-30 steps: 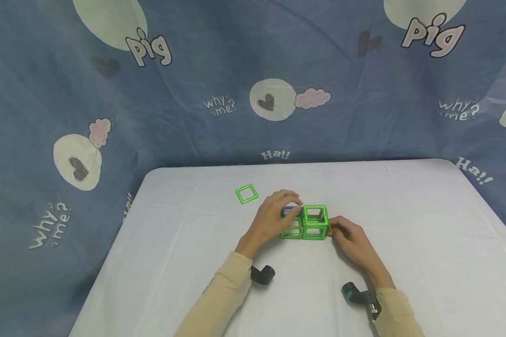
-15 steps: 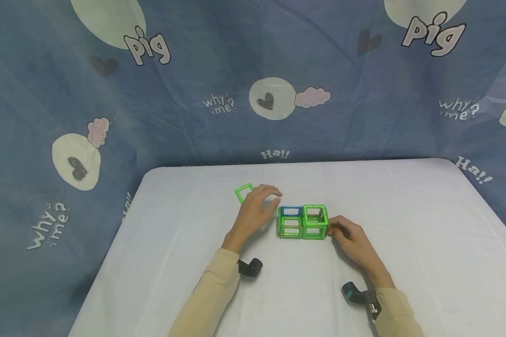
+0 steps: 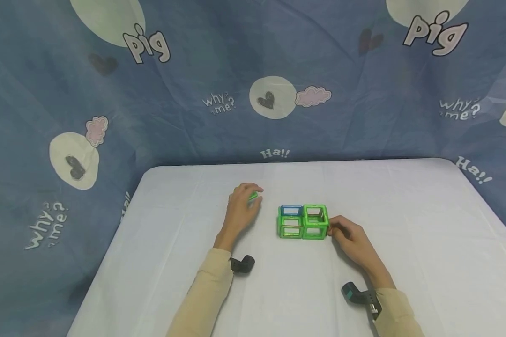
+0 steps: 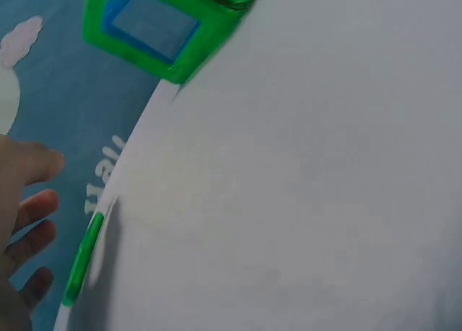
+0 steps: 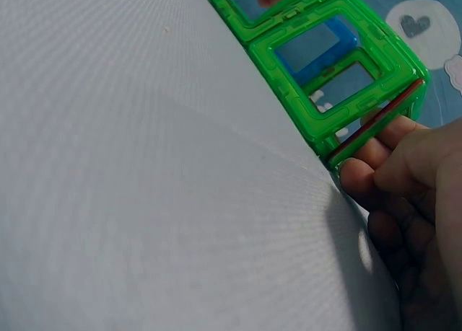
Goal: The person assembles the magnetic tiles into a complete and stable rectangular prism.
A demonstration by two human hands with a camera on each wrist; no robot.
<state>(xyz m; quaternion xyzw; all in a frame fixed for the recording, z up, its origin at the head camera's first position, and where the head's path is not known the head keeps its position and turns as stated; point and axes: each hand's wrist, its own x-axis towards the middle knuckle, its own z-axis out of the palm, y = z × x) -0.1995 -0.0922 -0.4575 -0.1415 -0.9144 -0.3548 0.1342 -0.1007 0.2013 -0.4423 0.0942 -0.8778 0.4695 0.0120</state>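
My left hand is over a loose green square magnetic tile, mostly hidden behind it in the head view. In the left wrist view the tile shows as a thin edge with a shadow beside it, and the fingertips look apart from it, loosely bent. A box-like structure of magnetic tiles stands at mid-table, mostly green with a blue tile on the left half. My right hand holds its right end with curled fingers, beside a red tile seen in the right wrist view.
White cloth covers the table. Behind its far edge hangs a blue printed curtain. Each wrist bears a black camera, the left one and the right one low over the tabletop.
My left hand has left the structure's blue tile and moved left to the loose green tile, now covering most of it. The right hand has stayed at the structure's right end.
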